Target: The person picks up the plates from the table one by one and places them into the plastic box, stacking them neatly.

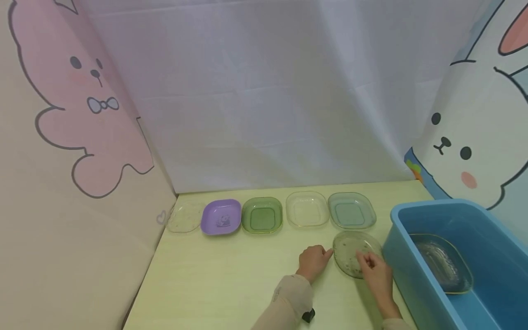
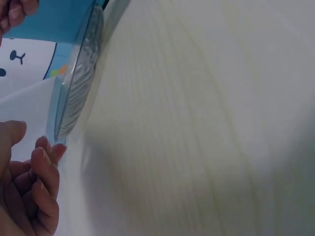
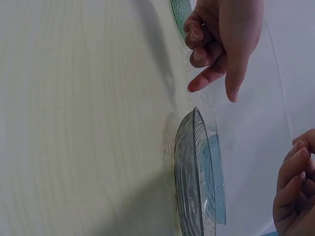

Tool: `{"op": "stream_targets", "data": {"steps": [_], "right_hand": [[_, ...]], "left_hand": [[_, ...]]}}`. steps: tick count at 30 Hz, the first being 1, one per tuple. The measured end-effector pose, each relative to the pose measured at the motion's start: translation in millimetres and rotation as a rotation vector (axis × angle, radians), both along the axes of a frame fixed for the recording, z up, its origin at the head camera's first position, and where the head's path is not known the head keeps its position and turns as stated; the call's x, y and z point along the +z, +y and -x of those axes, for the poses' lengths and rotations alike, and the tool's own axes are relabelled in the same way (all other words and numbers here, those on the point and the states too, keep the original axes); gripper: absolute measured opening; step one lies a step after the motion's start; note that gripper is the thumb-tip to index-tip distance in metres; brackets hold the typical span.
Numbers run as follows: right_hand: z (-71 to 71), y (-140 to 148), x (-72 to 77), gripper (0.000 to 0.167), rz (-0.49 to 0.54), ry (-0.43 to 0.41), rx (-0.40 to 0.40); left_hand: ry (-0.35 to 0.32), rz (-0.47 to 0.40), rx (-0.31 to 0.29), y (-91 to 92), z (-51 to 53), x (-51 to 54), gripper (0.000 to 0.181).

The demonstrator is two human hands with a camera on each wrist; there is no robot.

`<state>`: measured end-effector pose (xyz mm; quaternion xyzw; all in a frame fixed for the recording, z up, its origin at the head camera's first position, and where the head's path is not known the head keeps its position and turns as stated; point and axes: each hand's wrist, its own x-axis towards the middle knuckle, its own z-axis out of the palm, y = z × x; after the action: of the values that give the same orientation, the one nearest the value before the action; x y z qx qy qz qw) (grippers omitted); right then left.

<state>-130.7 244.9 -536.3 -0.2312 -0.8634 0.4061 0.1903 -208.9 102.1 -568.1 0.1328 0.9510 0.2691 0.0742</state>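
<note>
A smoky grey-green glass plate [image 1: 346,254] lies flat on the table beside a blue bin; its ribbed side shows in the left wrist view. My left hand [image 1: 313,262] is beside the plate's left rim, fingers loosely bent and holding nothing; in the right wrist view, a gap separates that hand [image 3: 221,42] from the plate [image 3: 189,172]. Over the plate's right part hovers my right hand [image 1: 377,272], its fingers loosely curled with nothing between them. The right wrist view shows this hand [image 3: 298,184] apart from the rim.
Along the table's back edge runs a row: a clear plate [image 1: 184,219], a purple dish [image 1: 212,211], a green glass dish [image 1: 262,215], another clear dish [image 1: 307,208] and a pale blue-green dish [image 1: 352,210]. The blue bin [image 1: 416,270] at right contains a glass dish [image 1: 441,263].
</note>
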Motion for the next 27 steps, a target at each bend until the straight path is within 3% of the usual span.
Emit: {"op": "stream_targets", "data": {"steps": [10, 15, 20, 27], "right_hand": [[-2.1, -1, -2.9, 0.030, -0.001, -0.010, -0.022], [-3.2, -2, -5.5, 0.031, -0.014, -0.024, -0.026], [-2.6, -3, -6.6, 0.030, -0.006, -0.053, -0.044], [-4.1, -1, -6.7, 0.030, 0.015, -0.043, -0.042]], "left_hand": [[-0.083, -0.057, -0.002, 20.6, -2.1, -16.6, 0.040], [-0.085, -0.063, -0.021, 26.3, -6.0, -25.8, 0.046], [-0.069, -0.098, -0.015, 27.1, -7.7, -24.9, 0.046], [-0.106, -0.182, 0.046, 24.8, -8.1, -18.2, 0.035]]}}
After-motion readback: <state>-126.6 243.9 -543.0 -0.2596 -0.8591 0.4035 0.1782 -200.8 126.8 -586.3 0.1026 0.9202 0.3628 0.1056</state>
